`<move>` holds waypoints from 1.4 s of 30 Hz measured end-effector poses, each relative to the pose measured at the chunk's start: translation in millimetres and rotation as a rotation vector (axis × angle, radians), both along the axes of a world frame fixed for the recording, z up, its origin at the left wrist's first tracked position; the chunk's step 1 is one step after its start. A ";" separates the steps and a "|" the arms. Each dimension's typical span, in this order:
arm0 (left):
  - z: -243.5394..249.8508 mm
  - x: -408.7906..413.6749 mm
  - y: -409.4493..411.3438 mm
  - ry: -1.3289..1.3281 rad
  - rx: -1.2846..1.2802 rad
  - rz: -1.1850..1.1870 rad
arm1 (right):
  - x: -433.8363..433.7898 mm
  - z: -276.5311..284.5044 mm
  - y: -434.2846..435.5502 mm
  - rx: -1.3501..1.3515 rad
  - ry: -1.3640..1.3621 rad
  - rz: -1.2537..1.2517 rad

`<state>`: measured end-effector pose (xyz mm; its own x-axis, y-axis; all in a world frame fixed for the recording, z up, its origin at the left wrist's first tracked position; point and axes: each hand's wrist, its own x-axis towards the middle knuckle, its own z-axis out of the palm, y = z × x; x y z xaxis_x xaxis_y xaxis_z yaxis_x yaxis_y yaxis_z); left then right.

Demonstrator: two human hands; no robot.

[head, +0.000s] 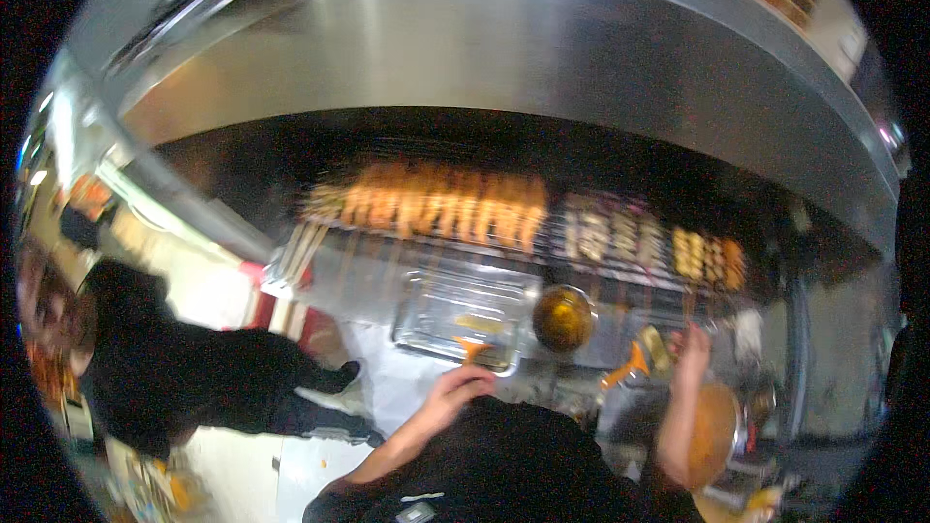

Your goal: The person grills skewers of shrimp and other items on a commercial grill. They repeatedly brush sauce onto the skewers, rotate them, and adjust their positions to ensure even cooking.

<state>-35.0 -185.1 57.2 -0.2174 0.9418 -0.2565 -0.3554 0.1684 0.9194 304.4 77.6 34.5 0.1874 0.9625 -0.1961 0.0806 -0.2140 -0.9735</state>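
My left hand (466, 382) is closed around the orange handle of a basting brush (474, 349), whose head lies over a metal tray (407, 330). My right hand (694, 345) reaches to the stick end of a skewer at the right part of the grill; blur hides whether its fingers grip it. Orange-brown meat skewers (450, 207) lie in a row on the grill, with paler skewers (610, 229) and yellow skewers (688, 254) farther right. A bowl of yellowish liquid (563, 317) stands beside the tray. Another orange-handled brush (632, 367) rests left of my right hand.
A large metal hood (465, 43) hangs over the grill. At the left, close by, stands a person in black (189, 363) wearing dark gloves. A round container of orange-brown contents (712, 436) is beneath my right forearm. Bare skewer sticks (301, 254) lie at the grill's left end.
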 end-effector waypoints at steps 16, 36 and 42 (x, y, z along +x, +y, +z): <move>-8.2 -4.9 3.2 -0.017 -0.021 -0.124 | -12.9 6.9 22.9 -0.249 0.400 0.013; -65.0 79.7 154.1 -0.641 -0.197 -0.226 | -109.2 59.3 -63.7 0.438 -0.714 0.367; -97.7 73.4 187.6 -0.718 0.017 -0.153 | -115.9 50.7 -75.9 0.312 -0.493 0.397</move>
<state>38.4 2.5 -40.6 0.1327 0.9533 -0.2712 -0.8447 0.2519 0.4723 188.5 1.7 85.2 -0.1933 0.9741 0.1175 0.5420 0.2059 -0.8148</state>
